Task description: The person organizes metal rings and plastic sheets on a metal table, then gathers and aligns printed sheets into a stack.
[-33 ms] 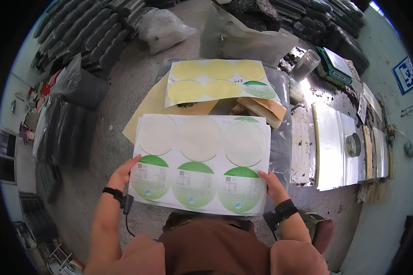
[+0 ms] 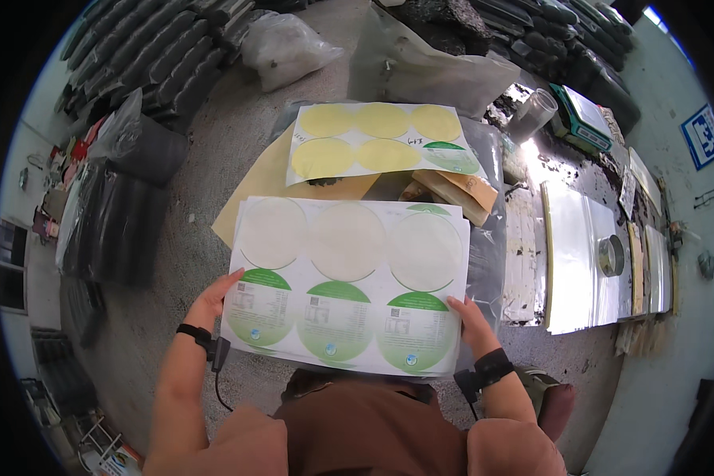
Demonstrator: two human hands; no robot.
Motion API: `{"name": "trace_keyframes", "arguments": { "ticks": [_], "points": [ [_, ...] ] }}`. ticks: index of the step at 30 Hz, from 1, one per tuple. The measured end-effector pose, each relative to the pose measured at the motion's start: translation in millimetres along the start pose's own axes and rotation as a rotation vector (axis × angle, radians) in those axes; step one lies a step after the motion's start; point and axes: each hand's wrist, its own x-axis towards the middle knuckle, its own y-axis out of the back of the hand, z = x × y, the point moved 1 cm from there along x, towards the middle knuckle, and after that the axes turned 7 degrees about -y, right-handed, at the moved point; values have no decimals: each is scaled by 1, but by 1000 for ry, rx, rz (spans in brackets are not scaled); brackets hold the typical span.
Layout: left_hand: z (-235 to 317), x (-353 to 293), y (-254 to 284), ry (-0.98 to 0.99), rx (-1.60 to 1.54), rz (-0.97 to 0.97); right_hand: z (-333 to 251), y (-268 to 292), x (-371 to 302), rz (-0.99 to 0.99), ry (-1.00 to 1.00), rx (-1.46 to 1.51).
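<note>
Both hands are engaged with a thin stack of white paper label sheets, printed with three pale cream circles above three green-and-white circles (image 2: 345, 278), positioned directly in front of the person's brown lower garment (image 2: 373, 424). The bare left hand (image 2: 209, 303) is at the stack's left edge and the bare right hand (image 2: 477, 329) at its right edge, each with the thumb at the margin; the other fingers are largely hidden, but the hold reads as a pinch on either side. More than one paper edge shows at the upper right corner, so the layers are judged not fully flush. Beyond the stack, near but apart from it, lies a white sheet bearing five yellow circles and one green-and-white circle (image 2: 381, 141), on a tan paper sheet (image 2: 246, 186) and beside a folded brown paper piece (image 2: 466, 194). Grey plastic sheeting (image 2: 486, 246) extends to the right. The step in hand is assessed as two-handed holding of the stack. Any further move calls for even pressure at both edges, with thumbs clear of the printed circles, lest the layers slip or crease.
</note>
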Motion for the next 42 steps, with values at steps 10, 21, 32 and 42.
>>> {"name": "trace_keyframes", "arguments": {
  "ticks": [10,21,32,42],
  "points": [
    [13,-47,-54,-299,142,98,-29,-19,-28,150,88,-135],
    [-34,-190,-214,-648,1139,357,23,24,-144,135,215,-14],
    [-65,-230,-252,-803,1255,-106,133,24,-266,424,647,194],
    [-121,-208,-303,-778,1146,-524,310,60,-408,878,442,351]
  ]
}}
